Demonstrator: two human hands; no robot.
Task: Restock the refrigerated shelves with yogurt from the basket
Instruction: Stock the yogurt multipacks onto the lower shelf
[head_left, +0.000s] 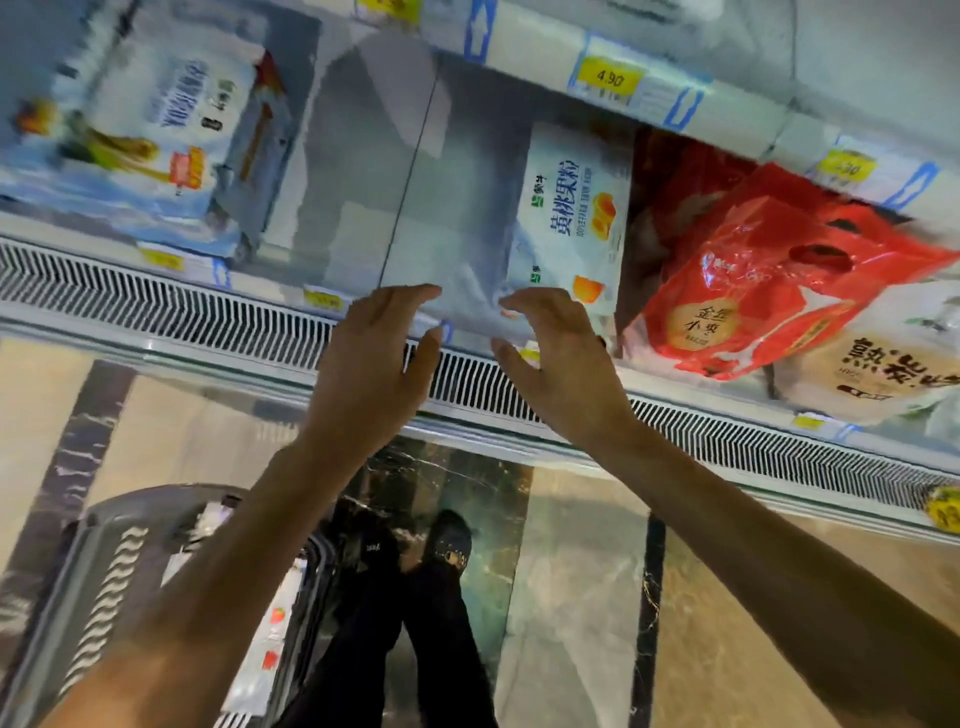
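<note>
Left hand (371, 358) and right hand (558, 358) reach up side by side at mid-frame, fingers loosely spread and grasping nothing; at lower left the grey basket (78, 571) sits on the floor with blurred yogurt packs (267, 642) inside; at upper left a blue-and-white pack (156, 130) lies on the shelf; just above the right hand's fingertips stands the white peach yogurt pack (571, 208); right of it lies a red bag (743, 291).

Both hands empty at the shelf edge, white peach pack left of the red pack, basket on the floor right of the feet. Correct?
One error: in the head view the basket sits left of the feet, not right. The left hand, right hand, white peach pack and red pack are as stated.
</note>
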